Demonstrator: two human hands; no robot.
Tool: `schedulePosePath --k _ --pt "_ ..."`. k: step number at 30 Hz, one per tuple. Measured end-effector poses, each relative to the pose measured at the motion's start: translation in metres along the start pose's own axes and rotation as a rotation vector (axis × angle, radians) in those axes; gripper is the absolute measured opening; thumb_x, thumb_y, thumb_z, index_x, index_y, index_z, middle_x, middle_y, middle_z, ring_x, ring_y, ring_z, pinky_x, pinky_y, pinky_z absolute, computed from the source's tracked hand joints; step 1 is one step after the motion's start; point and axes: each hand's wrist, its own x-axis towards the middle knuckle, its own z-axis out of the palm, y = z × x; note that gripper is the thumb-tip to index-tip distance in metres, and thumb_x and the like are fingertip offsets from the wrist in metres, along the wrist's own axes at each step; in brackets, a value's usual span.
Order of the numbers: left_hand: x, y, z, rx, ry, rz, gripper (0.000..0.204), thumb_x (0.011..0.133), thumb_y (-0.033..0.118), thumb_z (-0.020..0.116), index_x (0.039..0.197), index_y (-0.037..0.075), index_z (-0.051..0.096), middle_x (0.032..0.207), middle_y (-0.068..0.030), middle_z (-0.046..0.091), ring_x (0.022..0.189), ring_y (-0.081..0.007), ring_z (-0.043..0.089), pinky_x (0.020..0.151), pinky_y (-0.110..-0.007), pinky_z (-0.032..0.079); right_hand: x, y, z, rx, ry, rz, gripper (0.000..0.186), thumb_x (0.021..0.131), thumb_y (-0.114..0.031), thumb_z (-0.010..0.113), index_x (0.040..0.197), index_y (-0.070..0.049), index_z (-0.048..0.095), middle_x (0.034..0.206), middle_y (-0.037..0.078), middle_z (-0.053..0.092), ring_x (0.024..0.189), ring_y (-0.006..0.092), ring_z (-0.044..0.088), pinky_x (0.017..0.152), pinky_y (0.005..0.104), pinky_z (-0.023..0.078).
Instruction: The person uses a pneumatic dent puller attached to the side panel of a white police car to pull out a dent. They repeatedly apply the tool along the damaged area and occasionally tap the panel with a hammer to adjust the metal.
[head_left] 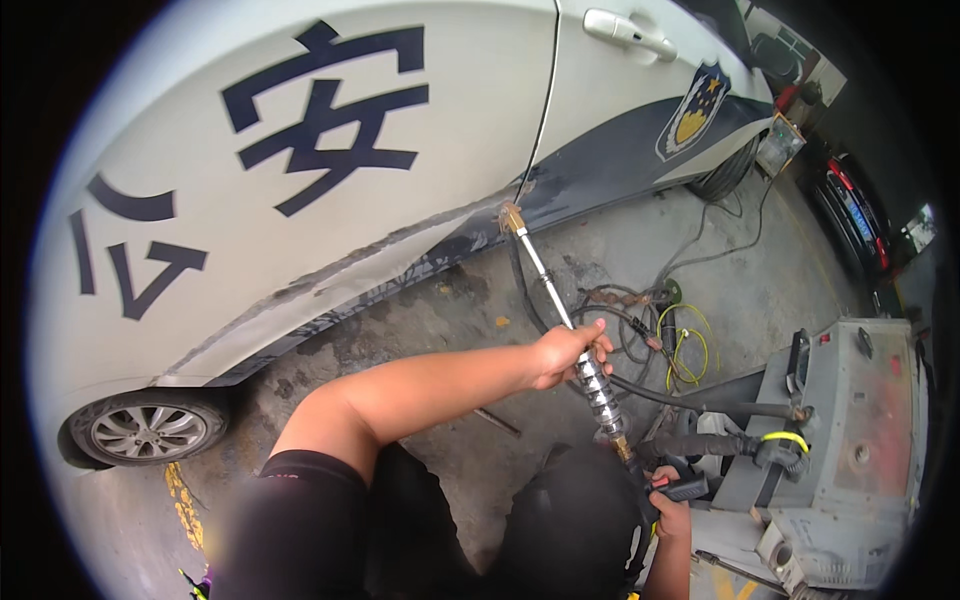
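Note:
A long chrome slide-hammer dent puller (pixel 602 405) runs from beside my lap up to the car's side. Its brass-coloured tip (pixel 513 218) meets the panel at the scraped crease, just by the door gap; whether it is fixed there I cannot tell. My left hand (pixel 570 355) is wrapped round the shaft at the upper end of the ribbed chrome part, thumb pointing up along it. At the rear end, my right hand (pixel 672 503) grips the black handle, with a red button near the fingers. The white and dark-blue car door (pixel 400 180) has a long scraped dent.
A grey machine (pixel 850 450) with thick black cables stands at the right. Cables and a yellow hose (pixel 690 350) lie coiled on the floor beside an angle grinder (pixel 668 295). A metal rod (pixel 497 422) lies near my knees. A work lamp (pixel 780 148) stands by the far wheel.

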Motion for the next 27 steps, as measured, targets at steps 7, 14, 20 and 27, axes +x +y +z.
schedulePosePath --k 7,14,20,27 --pt "0.037 0.008 -0.031 0.057 0.011 -0.011 0.046 0.116 0.049 0.047 0.105 0.008 0.064 0.089 -0.0011 0.063 0.098 -0.0214 0.072 0.095 -0.039 0.056 0.048 0.017 -0.023 -0.098 0.102 -0.014 0.045 0.076 -0.007 0.085 0.116 -0.007 0.063 0.120 0.010 0.066 0.121 0.0249 0.061 0.110 0.0397 0.046" --pt "0.046 0.010 -0.036 0.055 0.024 0.000 0.046 0.116 0.049 0.045 0.106 0.008 0.065 0.087 -0.0009 0.066 0.091 -0.0201 0.074 0.086 -0.039 0.057 0.049 0.023 -0.013 0.027 0.089 0.036 0.048 0.077 -0.006 0.083 0.119 -0.007 0.060 0.127 0.015 0.068 0.120 0.0262 0.064 0.109 0.0388 0.047" --pt "0.039 0.011 -0.034 0.051 0.022 0.010 0.044 0.116 0.049 0.047 0.103 0.011 0.065 0.087 0.0003 0.064 0.097 -0.0205 0.073 0.095 -0.040 0.054 0.054 0.031 -0.019 0.031 0.079 0.003 0.048 0.078 -0.005 0.083 0.119 -0.008 0.058 0.127 0.016 0.067 0.118 0.0271 0.064 0.108 0.0400 0.048" --pt "0.039 0.008 -0.035 0.017 0.049 0.028 0.043 0.116 0.045 0.048 0.103 0.008 0.065 0.084 -0.0025 0.066 0.090 -0.0230 0.074 0.085 -0.040 0.058 0.056 0.023 -0.011 0.076 0.052 0.042 0.051 0.077 -0.006 0.087 0.117 -0.011 0.056 0.128 0.017 0.067 0.120 0.0308 0.064 0.110 0.0419 0.048"
